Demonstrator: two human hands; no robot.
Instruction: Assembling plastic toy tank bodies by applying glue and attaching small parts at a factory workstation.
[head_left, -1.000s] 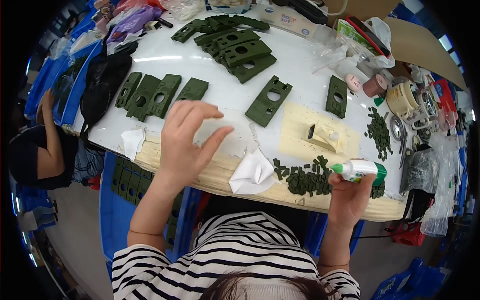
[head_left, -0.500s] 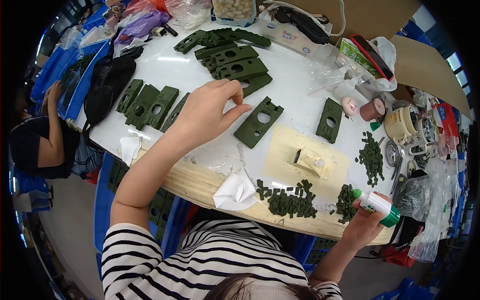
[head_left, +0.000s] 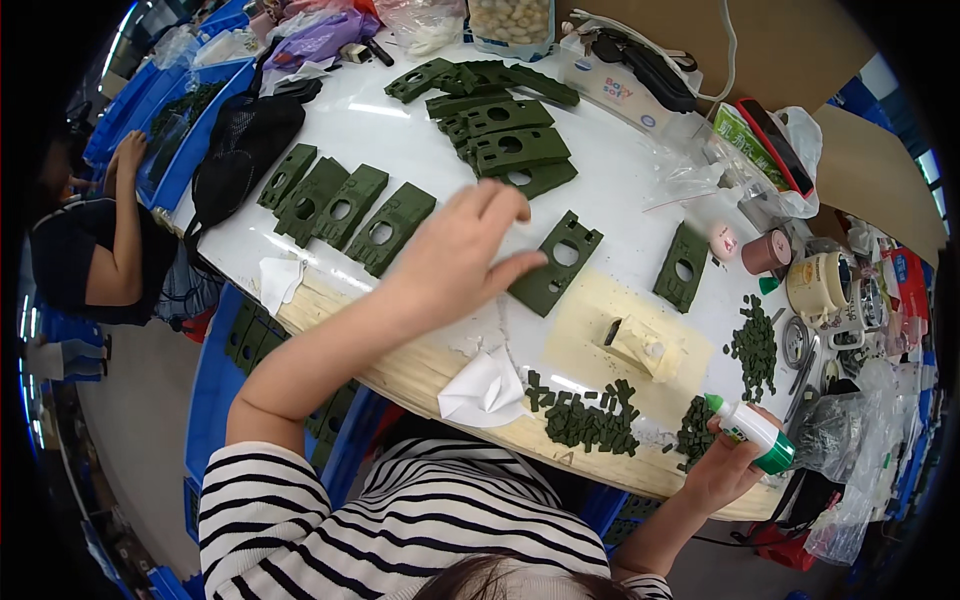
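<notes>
My left hand (head_left: 462,258) hovers over the table with thumb and fingers apart, and I see nothing between them. Its thumb tip is by the upper left edge of a dark green plastic part (head_left: 538,287) with a round hole; whether it touches cannot be made out. In my right hand (head_left: 722,468) is a white glue bottle (head_left: 742,422) with a green tip and green base, slanting up to the left. Under the bottle tip lies a pile of small dark green pieces (head_left: 694,438). Another such pile (head_left: 590,425) lies at the table's front edge.
Similar green parts lie in a row (head_left: 408,212) at left, in a stack (head_left: 545,148) at the back, and singly (head_left: 672,292) at right. A cream block (head_left: 640,352) stands on a yellowish sheet (head_left: 570,345). White paper (head_left: 480,385) lies in front. Mugs (head_left: 806,285) crowd the right edge.
The whole view has shifted, so the table sits farther right and lower. My left hand has come nearer, its thumb closer to the single green part. The glue bottle stays in my right hand.
</notes>
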